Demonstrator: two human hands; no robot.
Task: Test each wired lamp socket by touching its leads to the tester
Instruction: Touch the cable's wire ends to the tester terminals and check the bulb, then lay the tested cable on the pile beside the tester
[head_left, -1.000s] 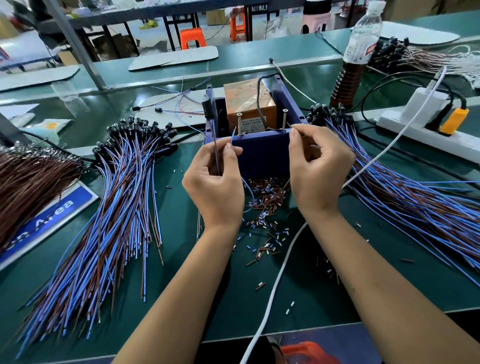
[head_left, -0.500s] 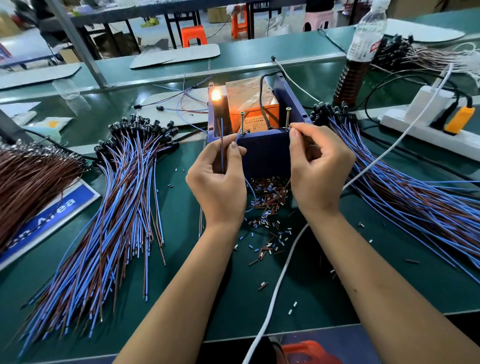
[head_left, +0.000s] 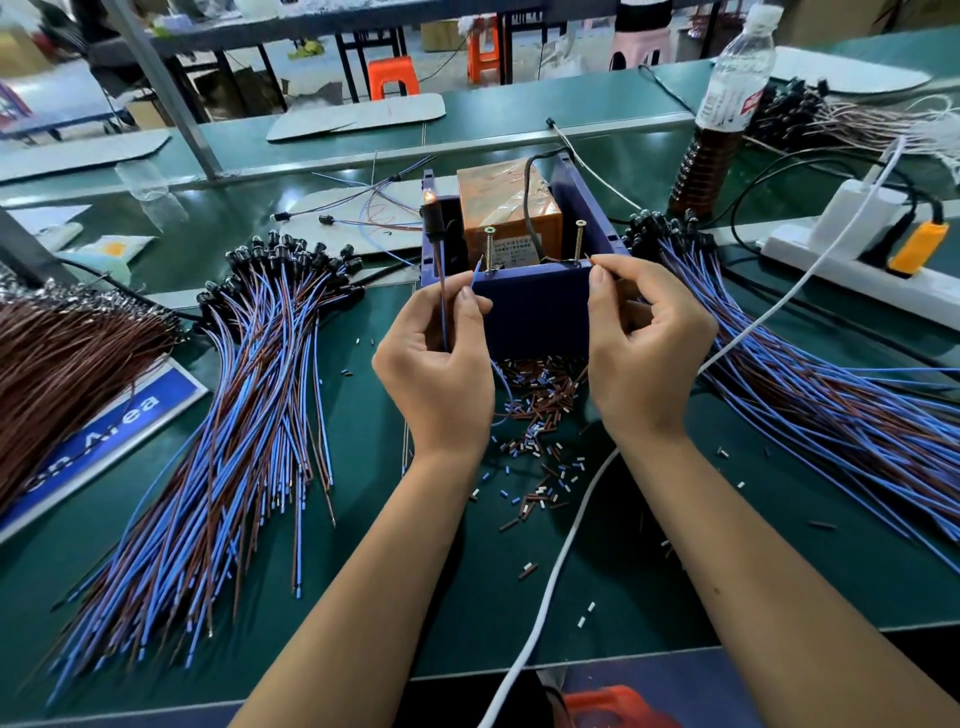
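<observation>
While bulb (head_left: 429, 197) glows | left hand (head_left: 436, 364) pinches blue lead (head_left: 477, 271) | right hand (head_left: 644, 348) pinches brown lead at screw (head_left: 578, 240)

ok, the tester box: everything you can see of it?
The tester is an open-topped dark blue box, plastic by the look, upright on the green bench. Inside sits an orange taped block with a black cable. Two screws stand at its front wall. The left hand and right hand hold leads to them; a bulb glows at its left.
</observation>
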